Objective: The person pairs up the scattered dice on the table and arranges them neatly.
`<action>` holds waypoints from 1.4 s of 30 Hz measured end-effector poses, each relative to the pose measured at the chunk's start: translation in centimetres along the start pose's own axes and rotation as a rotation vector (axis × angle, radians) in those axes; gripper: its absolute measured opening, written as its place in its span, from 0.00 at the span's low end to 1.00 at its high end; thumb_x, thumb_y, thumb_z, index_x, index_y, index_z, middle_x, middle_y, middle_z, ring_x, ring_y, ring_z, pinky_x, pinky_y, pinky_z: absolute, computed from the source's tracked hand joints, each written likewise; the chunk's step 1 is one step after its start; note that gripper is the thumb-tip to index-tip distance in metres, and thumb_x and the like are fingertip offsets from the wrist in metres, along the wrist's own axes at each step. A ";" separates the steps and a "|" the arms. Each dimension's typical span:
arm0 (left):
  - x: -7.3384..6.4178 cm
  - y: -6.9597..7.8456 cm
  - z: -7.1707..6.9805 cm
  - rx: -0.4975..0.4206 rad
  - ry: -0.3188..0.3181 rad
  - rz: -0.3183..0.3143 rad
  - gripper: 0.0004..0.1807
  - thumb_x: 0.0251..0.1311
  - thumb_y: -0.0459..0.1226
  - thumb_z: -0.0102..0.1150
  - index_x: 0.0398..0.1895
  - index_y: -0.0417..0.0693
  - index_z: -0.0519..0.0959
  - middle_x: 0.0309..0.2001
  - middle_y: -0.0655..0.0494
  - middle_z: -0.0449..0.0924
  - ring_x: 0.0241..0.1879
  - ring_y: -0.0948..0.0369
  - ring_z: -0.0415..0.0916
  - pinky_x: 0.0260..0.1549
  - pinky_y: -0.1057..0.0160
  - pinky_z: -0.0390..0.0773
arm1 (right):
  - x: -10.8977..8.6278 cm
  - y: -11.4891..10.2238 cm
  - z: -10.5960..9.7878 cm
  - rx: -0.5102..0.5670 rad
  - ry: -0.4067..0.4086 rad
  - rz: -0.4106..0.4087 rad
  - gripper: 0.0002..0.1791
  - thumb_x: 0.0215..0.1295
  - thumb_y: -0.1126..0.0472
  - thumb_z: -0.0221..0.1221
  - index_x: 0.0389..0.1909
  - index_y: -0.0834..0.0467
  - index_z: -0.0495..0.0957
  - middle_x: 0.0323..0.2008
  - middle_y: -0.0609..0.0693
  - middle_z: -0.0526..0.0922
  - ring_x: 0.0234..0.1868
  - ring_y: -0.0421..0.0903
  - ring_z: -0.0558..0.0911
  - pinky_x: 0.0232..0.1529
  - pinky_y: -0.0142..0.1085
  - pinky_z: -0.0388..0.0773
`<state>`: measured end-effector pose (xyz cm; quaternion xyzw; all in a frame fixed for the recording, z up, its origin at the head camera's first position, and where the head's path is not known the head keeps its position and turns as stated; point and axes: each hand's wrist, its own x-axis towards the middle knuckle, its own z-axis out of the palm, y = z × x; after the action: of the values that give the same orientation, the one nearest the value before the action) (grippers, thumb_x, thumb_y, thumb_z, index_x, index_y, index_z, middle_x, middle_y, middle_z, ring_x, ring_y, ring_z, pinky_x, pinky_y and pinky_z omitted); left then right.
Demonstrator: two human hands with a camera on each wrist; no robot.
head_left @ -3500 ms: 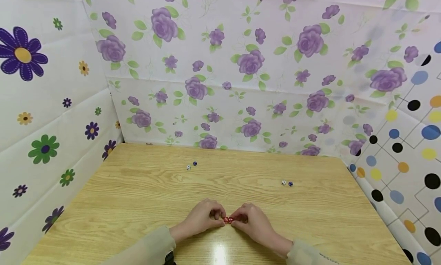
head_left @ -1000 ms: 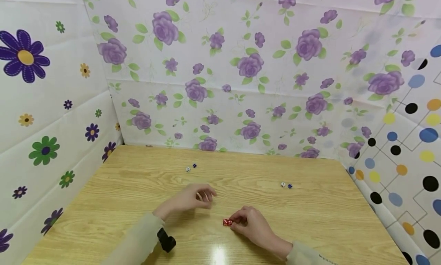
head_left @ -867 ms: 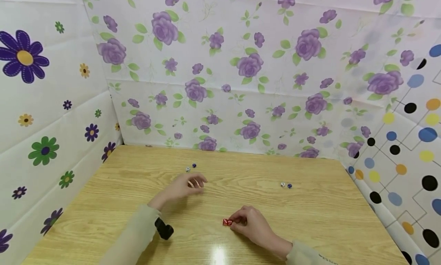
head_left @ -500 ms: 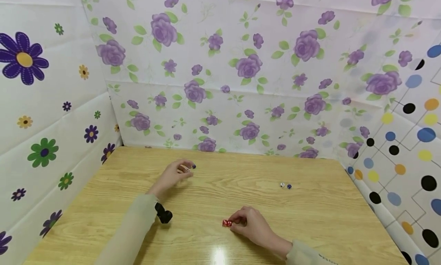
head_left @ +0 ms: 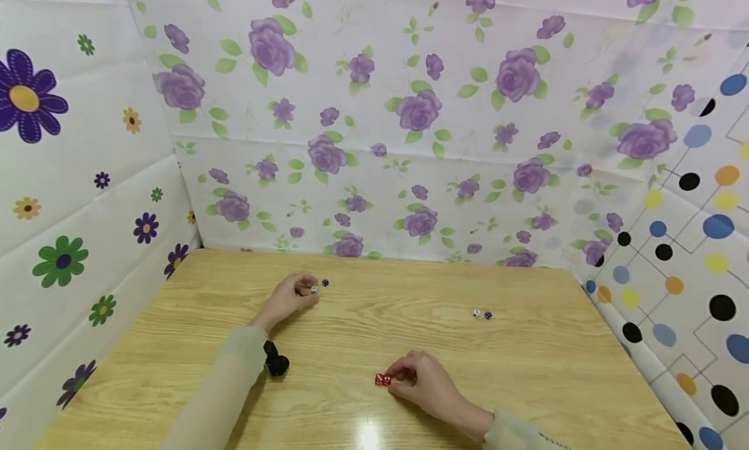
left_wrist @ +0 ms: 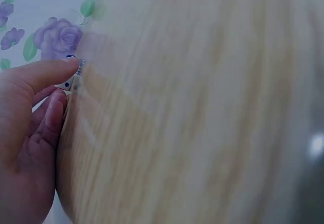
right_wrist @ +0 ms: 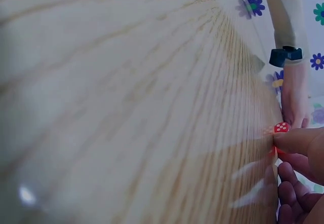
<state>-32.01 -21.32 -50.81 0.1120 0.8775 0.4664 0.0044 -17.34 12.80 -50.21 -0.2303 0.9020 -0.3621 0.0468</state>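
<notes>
My left hand [head_left: 288,299] is at the far left part of the table, its thumb and fingertips pinching a white die [head_left: 314,289]. In the left wrist view, the white die [left_wrist: 67,84] shows between thumb and fingers. Just right of it lies a dark blue die [head_left: 325,283], apart from the hand. Near the front, two red dice sit side by side; my right hand [head_left: 426,383] pinches the right red die [head_left: 387,380], while the left red die [head_left: 378,379] adjoins it. The right wrist view shows one red die [right_wrist: 281,127] beyond the thumb.
Another pair, a white die [head_left: 476,313] and a blue die [head_left: 488,315], rests on the right side of the wooden table [head_left: 351,333]. Flowered cloth [head_left: 374,144] hangs behind, with patterned cloths at both sides. A black wrist device [head_left: 276,360] is on the left forearm.
The left hand has left the red dice, moved away and leftward to the far white die, and now pinches it. The right hand has stayed at the red dice.
</notes>
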 end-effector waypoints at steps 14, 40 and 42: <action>-0.1 -0.7 0.0 0.015 0.044 -0.051 0.12 0.65 0.36 0.62 0.51 0.45 0.81 0.45 0.47 0.82 0.41 0.60 0.76 0.40 0.64 0.76 | -0.2 0.2 0.0 0.021 0.000 0.007 0.08 0.57 0.56 0.70 0.38 0.48 0.86 0.31 0.39 0.80 0.33 0.32 0.74 0.36 0.26 0.73; 0.3 -0.5 0.0 0.013 0.068 -0.105 0.11 0.62 0.38 0.66 0.45 0.45 0.82 0.42 0.48 0.84 0.39 0.60 0.78 0.41 0.64 0.77 | -0.2 0.2 -0.2 0.020 -0.003 0.005 0.08 0.57 0.56 0.70 0.39 0.47 0.86 0.32 0.40 0.80 0.34 0.33 0.74 0.36 0.26 0.74; 0.4 -0.4 0.0 0.029 0.067 -0.099 0.10 0.62 0.38 0.65 0.45 0.44 0.83 0.41 0.48 0.84 0.39 0.60 0.78 0.40 0.65 0.77 | -0.2 0.2 -0.3 0.021 -0.003 0.000 0.08 0.57 0.56 0.70 0.39 0.48 0.86 0.32 0.40 0.80 0.34 0.34 0.74 0.36 0.26 0.74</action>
<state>-32.43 -21.45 -51.08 0.0528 0.8882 0.4564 -0.0032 -17.34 13.17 -50.17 -0.2303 0.8981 -0.3713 0.0508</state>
